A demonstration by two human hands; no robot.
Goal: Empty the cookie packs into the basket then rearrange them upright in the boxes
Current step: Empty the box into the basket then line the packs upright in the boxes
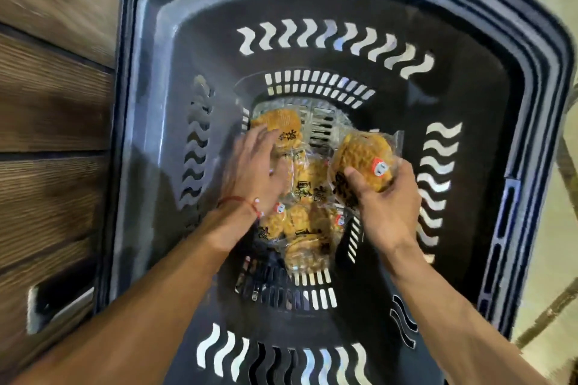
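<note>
Loose cookie packs [309, 216] lie heaped on the floor of the deep dark basket [538, 103], so emptying looks largely done and the work seems to be turning to picking them out for the boxes, none of which are in view. The right grip [384, 197] holds one wrapped pack [362, 156], thumb across its face and fingers curled behind it, lifted a little above the heap that lies just to that grip's left and below it. The left grip [250, 172] is spread with straight fingers over another pack [281, 123] at the far end of the heap. It is blurred, so I cannot tell whether the fingertips touch the wrapper. The next move probably calls for the left grip to close on that pack and for both to rise straight up. The basket walls climb steeply all round and narrow toward the bottom, so there is little sideways room down by the heap and far more near the rim. The slotted wall stands close outside each grip, and a pack carried flat could catch a wrapper corner there. Beyond the rim, wooden planks [47, 103] lie out past the left grip.
</note>
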